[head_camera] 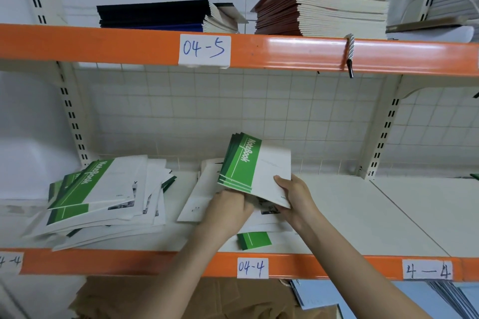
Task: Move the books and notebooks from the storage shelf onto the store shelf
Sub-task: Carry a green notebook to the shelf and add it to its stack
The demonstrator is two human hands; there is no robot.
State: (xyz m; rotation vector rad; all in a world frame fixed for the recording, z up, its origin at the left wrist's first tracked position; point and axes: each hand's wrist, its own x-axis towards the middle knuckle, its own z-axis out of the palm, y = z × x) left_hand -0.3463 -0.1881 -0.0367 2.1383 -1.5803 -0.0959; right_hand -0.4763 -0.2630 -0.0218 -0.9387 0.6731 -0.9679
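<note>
While both your hands gather a small stack of green notebooks [252, 167], most of the stock waits on the shelf.

Your right hand [293, 198] pinches the stack's lower white corner, thumb on top, and your left hand [229, 208] curls under its green spine edge, so the bundle tilts up off the storage shelf [363, 212], likely to square it before carrying. Beneath your hands lie a few loose notebooks [254, 239]; well to the left of your left hand sprawls a messy pile of the same notebooks [103, 194]. Above your hands, on the upper shelf, sit a dark-covered stack [155, 14] and a red-covered stack [321, 11].
</note>
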